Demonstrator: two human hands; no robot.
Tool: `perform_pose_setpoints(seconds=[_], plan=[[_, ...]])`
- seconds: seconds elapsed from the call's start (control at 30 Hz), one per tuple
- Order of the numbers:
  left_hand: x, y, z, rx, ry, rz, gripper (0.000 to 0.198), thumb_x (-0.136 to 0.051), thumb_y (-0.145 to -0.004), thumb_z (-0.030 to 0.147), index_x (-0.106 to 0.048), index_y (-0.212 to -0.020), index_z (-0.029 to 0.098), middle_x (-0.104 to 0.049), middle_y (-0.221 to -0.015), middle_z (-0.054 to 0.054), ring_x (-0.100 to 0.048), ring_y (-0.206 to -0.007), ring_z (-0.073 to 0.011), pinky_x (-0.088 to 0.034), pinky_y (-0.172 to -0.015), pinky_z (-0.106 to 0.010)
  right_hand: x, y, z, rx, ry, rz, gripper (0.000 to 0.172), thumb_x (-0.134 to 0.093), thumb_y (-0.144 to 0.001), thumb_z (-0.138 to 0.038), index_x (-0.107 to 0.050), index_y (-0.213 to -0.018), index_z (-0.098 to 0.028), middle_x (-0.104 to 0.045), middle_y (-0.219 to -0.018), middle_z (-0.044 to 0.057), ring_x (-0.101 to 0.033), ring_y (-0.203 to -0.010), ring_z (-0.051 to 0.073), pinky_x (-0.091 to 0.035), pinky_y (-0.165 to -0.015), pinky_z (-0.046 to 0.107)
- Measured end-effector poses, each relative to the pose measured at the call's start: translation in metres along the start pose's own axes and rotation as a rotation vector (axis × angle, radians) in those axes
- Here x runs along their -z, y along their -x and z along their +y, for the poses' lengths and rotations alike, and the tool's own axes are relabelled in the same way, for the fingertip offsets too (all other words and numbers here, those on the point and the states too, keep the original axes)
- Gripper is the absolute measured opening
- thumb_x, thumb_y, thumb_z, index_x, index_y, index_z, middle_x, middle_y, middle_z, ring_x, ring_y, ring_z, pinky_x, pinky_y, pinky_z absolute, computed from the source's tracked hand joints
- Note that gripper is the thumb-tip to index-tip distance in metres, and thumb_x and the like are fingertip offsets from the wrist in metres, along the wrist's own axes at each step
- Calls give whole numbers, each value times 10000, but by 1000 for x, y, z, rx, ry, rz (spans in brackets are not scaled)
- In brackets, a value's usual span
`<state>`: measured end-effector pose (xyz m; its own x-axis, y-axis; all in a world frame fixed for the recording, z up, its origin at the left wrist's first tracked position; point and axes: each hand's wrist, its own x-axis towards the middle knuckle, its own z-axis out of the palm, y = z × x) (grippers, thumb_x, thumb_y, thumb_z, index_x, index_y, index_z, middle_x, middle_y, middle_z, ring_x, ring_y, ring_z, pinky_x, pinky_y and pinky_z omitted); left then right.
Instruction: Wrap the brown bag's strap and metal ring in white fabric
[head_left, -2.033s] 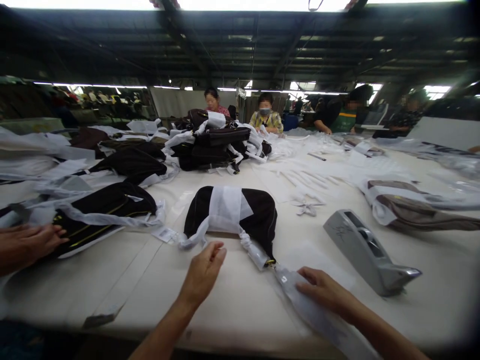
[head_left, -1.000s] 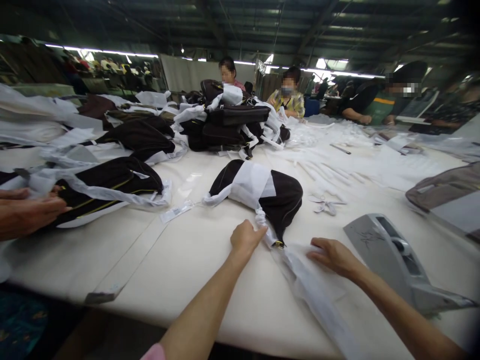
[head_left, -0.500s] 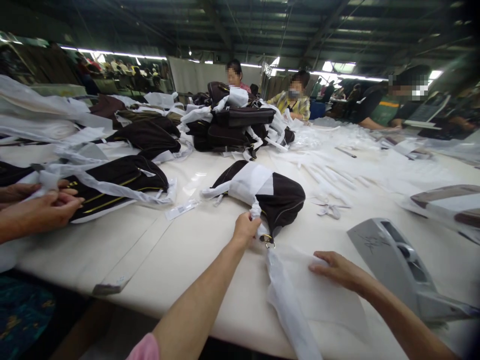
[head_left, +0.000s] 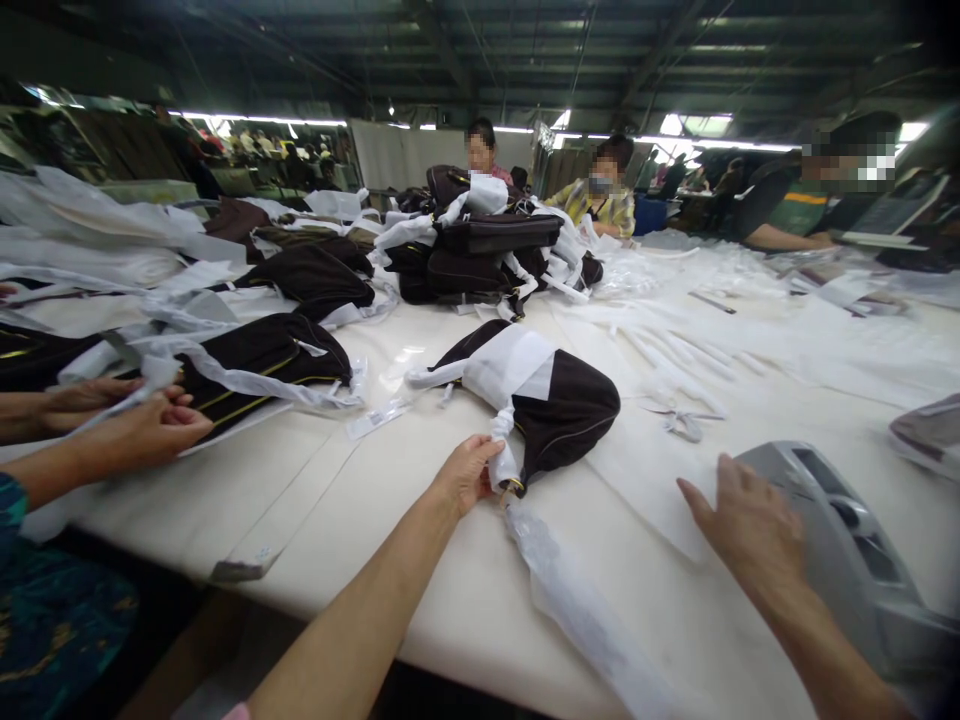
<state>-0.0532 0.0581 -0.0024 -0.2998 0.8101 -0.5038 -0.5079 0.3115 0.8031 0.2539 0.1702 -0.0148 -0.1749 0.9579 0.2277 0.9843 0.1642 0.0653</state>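
Note:
A dark brown bag (head_left: 574, 410) lies on the white table, with white tissue paper (head_left: 517, 365) across its upper part. My left hand (head_left: 471, 474) is closed around the paper-wrapped strap end (head_left: 504, 450) at the bag's near side, just above a gold-coloured ring (head_left: 513, 487). From that ring a long strap sleeved in white wrapping (head_left: 574, 600) runs toward the table's near edge. My right hand (head_left: 754, 525) is open, fingers apart, beside the grey tape dispenser (head_left: 840, 530); whether it touches the dispenser I cannot tell. A thin white sheet (head_left: 649, 490) lies left of this hand.
At the left, a co-worker's hands (head_left: 142, 415) hold white wrapping over another dark bag (head_left: 262, 355). A pile of dark bags (head_left: 487, 250) stands farther back. White paper strips (head_left: 675, 345) lie right of the middle. Several people are beyond the table.
My right hand has moved right, away from the wrapped strap toward the tape dispenser. My left hand keeps its hold, with the strap end and ring shifted slightly left.

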Motion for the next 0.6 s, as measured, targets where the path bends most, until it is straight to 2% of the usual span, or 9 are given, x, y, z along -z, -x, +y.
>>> perform_pose_setpoints(seconds=[0.07, 0.1, 0.17, 0.2, 0.27, 0.37, 0.47, 0.53, 0.6], plan=[[4, 6, 0, -3, 44, -13, 211, -631, -671, 284, -482, -782, 184, -525, -607, 36, -519, -514, -112, -427, -466, -223, -2, 10, -17, 189, 43, 128, 581, -295, -878, -465, -328, -1347, -123, -346, -1383, 193, -354, -1230, 360, -280, -952, 552], [7, 9, 1, -8, 63, -16, 211, -630, -679, 290, -477, -779, 185, -525, -608, 37, -520, -515, -111, -429, -466, -223, -6, 14, -25, 300, 43, 117, 540, -291, -888, -443, -332, -1347, -160, -302, -1416, 164, -299, -1272, 332, -239, -980, 554], [13, 13, 4, -25, 97, -9, 194, -618, -703, 287, -469, -771, 182, -526, -610, 39, -514, -508, -102, -427, -464, -214, -18, 15, -36, 446, 17, -8, 491, -273, -901, -428, -351, -1338, -218, -296, -1428, 123, -262, -1301, 290, -246, -987, 531], [17, 14, 6, -32, 109, -2, 184, -611, -715, 282, -469, -770, 179, -533, -617, 35, -511, -505, -97, -425, -462, -210, -25, 12, -39, 459, -2, -79, 479, -259, -906, -424, -355, -1335, -233, -317, -1419, 113, -271, -1298, 277, -283, -972, 506], [24, 16, 9, -43, 130, 7, 163, -597, -738, 273, -474, -781, 174, -561, -645, 18, -517, -508, -96, -428, -465, -211, -37, -3, -40, 378, -40, -173, 471, -249, -908, -420, -354, -1334, -250, -358, -1393, 107, -302, -1282, 270, -346, -924, 474], [31, 23, 7, -42, 159, 5, 141, -578, -762, 257, -488, -834, 176, -592, -683, -11, -548, -543, -114, -438, -472, -218, -43, -40, -40, 129, -92, -198, 453, -282, -886, -439, -431, -1270, -250, -479, -1269, 138, -410, -1188, 315, -380, -842, 526], [36, 33, -1, -24, 190, -6, 197, -568, -771, 238, -502, -951, 193, -599, -715, -17, -569, -569, -134, -452, -469, -237, -34, -80, -46, -42, -134, -186, 505, -254, -875, -457, -540, -1139, -135, -574, -1049, 221, -529, -994, 388, -410, -702, 573], [39, 38, -7, -15, 215, -4, 243, -565, -772, 224, -499, -1004, 199, -602, -743, -17, -572, -572, -136, -476, -483, -263, -24, -95, -54, -90, -148, -129, 540, -213, -885, -436, -515, -1155, -79, -547, -1069, 264, -513, -1013, 406, -424, -685, 558], [42, 40, -12, -9, 242, 7, 209, -561, -772, 205, -510, -972, 173, -600, -735, -22, -572, -574, -133, -495, -509, -278, -13, -92, -63, 17, -246, 39, 507, -234, -893, -410, -456, -1215, -88, -502, -1172, 241, -460, -1113, 357, -429, -785, 507]])
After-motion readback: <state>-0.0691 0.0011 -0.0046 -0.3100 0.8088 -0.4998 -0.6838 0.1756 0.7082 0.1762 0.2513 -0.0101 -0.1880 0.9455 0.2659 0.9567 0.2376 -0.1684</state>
